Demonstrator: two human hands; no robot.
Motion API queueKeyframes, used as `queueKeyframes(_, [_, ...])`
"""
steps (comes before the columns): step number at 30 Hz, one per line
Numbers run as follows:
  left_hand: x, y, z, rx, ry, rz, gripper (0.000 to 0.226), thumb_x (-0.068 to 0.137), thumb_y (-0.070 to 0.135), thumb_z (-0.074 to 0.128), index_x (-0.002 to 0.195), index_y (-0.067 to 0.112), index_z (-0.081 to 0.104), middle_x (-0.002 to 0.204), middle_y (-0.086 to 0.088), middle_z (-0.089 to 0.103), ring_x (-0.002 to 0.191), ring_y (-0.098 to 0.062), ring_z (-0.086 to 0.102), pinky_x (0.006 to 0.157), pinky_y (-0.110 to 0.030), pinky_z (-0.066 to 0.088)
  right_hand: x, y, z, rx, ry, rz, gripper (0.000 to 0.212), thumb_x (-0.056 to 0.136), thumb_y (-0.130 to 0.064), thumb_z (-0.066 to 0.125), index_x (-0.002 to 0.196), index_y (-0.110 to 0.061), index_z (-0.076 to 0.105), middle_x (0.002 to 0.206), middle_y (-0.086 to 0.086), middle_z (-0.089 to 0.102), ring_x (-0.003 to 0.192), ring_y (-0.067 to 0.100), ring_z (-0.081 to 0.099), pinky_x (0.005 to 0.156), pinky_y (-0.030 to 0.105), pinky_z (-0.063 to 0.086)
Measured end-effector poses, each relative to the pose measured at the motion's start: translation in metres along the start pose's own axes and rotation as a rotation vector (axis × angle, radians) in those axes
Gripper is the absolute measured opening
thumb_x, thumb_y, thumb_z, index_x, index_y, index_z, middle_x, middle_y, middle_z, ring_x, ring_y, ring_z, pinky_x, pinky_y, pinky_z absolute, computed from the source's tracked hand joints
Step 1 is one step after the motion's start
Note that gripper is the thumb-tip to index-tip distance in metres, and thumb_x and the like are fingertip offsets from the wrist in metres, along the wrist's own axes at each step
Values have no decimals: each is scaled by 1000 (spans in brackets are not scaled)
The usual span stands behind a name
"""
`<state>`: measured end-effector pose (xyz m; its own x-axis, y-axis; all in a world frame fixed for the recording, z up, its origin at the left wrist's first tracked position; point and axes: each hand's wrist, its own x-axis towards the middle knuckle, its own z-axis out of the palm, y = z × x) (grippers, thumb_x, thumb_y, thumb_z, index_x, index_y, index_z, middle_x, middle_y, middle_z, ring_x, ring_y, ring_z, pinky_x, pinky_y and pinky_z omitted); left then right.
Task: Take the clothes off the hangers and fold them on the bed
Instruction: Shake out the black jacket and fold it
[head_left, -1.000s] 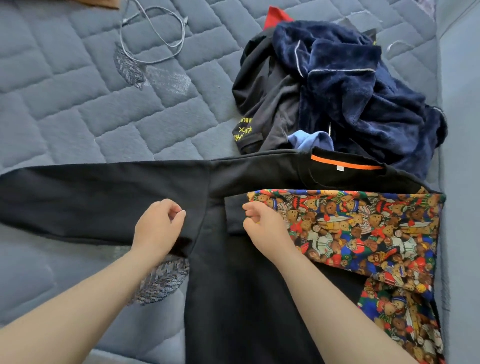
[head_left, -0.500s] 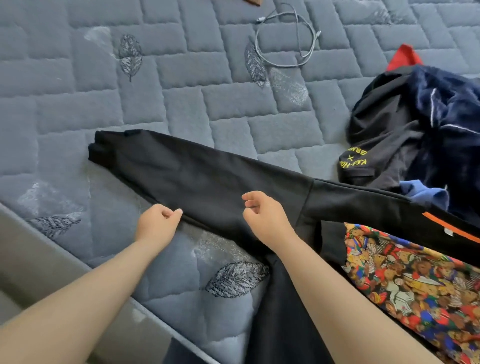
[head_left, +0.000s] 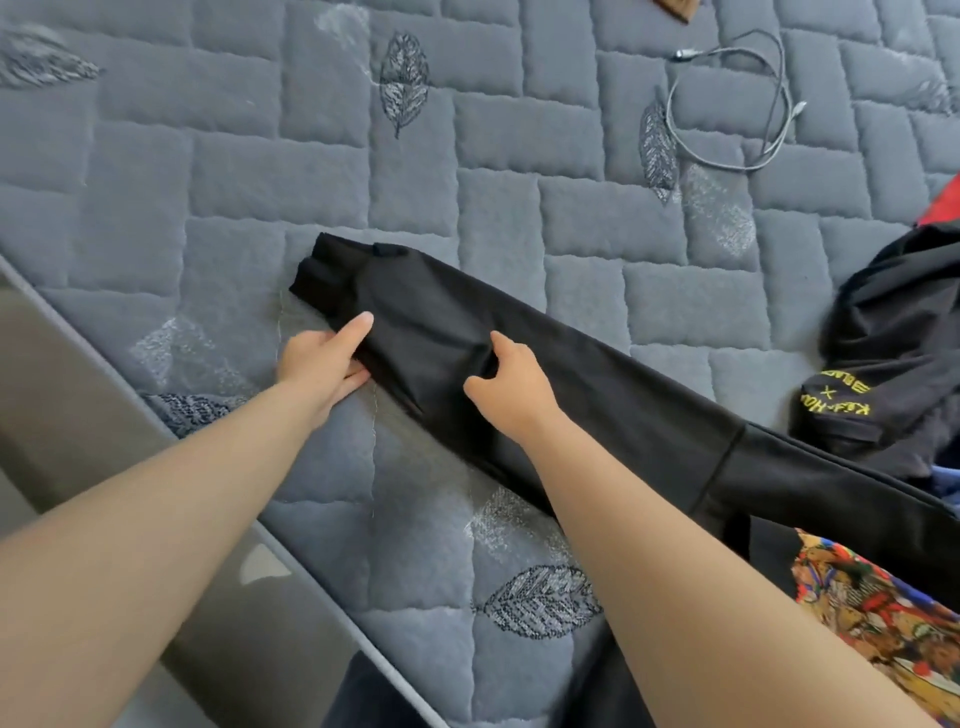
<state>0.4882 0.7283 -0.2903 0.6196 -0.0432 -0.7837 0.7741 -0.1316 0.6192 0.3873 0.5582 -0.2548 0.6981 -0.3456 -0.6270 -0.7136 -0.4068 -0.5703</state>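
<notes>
left hand (head_left: 323, 364) and right hand (head_left: 513, 383) both pinch the black sleeve (head_left: 623, 415); a hard tug could pull it crooked.

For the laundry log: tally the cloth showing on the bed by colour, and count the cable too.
Black: 2, the long-sleeved top and the yellow-lettered top
Multicoloured print cloth: 1
Red cloth: 1, a corner only
Light blue cloth: 1, a sliver
Grey cable: 1
Total: 6
</notes>
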Motion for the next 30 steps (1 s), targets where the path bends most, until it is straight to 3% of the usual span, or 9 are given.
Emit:
queueKeyframes(4, [9, 9, 7, -121, 37, -31, 40, 80, 34, 76, 108, 10, 61, 114, -6, 67, 101, -19, 66, 87, -37, 56, -9, 7, 7, -55, -64, 0, 60, 90, -19, 54, 146, -15, 34, 157, -1, 20, 137, 21, 32, 102, 30, 36])
queueKeyframes(7, [4, 14, 18, 91, 145, 94, 45, 81, 30, 72, 117, 11, 54, 121, -7, 61, 104, -22, 61, 89, -39, 54, -13, 14, 4, -37, -74, -2, 61, 90, -18, 54, 148, -17, 35, 158, -2, 22, 141, 18, 29, 107, 27, 30])
queueKeyframes(11, [-31, 24, 35, 382, 136, 470, 39, 88, 32, 63, 123, 18, 49, 114, 8, 58, 106, -14, 53, 90, -25, 42, -22, 26, -12, 276, 1, 154, 51, 91, -16, 54, 141, -16, 46, 125, -2, 57, 115, 17, 55, 102, 29, 43])
queueKeyframes(13, [-53, 28, 44, 452, 44, 628, 38, 91, 30, 60, 127, 24, 48, 111, 18, 56, 105, -5, 51, 86, -16, 37, -30, 34, -28, 520, 29, 275, 41, 94, -15, 53, 135, -13, 51, 103, -3, 61, 96, 15, 60, 93, 34, 52])
queueKeyframes(16, [-83, 26, 64, 555, -57, 817, 40, 91, 19, 61, 130, 21, 50, 115, 11, 60, 102, -6, 55, 86, -21, 42, -41, 42, -65, 866, 73, 379, 30, 97, -21, 52, 124, -8, 57, 108, 9, 66, 96, 21, 64, 84, 32, 55])
queueKeyframes(19, [-110, 14, 87, 660, -200, 944, 36, 85, 4, 64, 120, 10, 57, 104, -2, 67, 95, -18, 62, 80, -26, 46, -52, 42, -110, 1077, 51, 306, 33, 100, -32, 47, 115, -5, 58, 107, 14, 67, 91, 23, 67, 82, 32, 55])
queueKeyframes(24, [-149, -11, 120, 876, -409, 1183, 36, 71, -8, 58, 105, 3, 63, 103, -11, 65, 99, -18, 55, 84, -18, 38, -77, 43, -166, 866, 9, 212, 38, 90, -42, 62, 108, -7, 63, 88, 5, 68, 73, 17, 66, 68, 28, 54])
queueKeyframes(27, [-172, -22, 136, 939, -496, 1222, 40, 70, -6, 53, 105, 5, 66, 107, -7, 65, 102, -18, 58, 93, -27, 43, -97, 58, -180, 661, -16, 231, 46, 82, -45, 70, 108, -7, 64, 92, 8, 67, 74, 19, 66, 61, 25, 54])
queueKeyframes(30, [-196, -34, 151, 1036, -595, 1287, 41, 70, -4, 52, 107, 7, 68, 107, -4, 65, 100, -22, 61, 91, -33, 46, -119, 81, -187, 561, -43, 292, 36, 77, -41, 77, 96, -12, 67, 84, 4, 68, 70, 16, 65, 55, 21, 52])
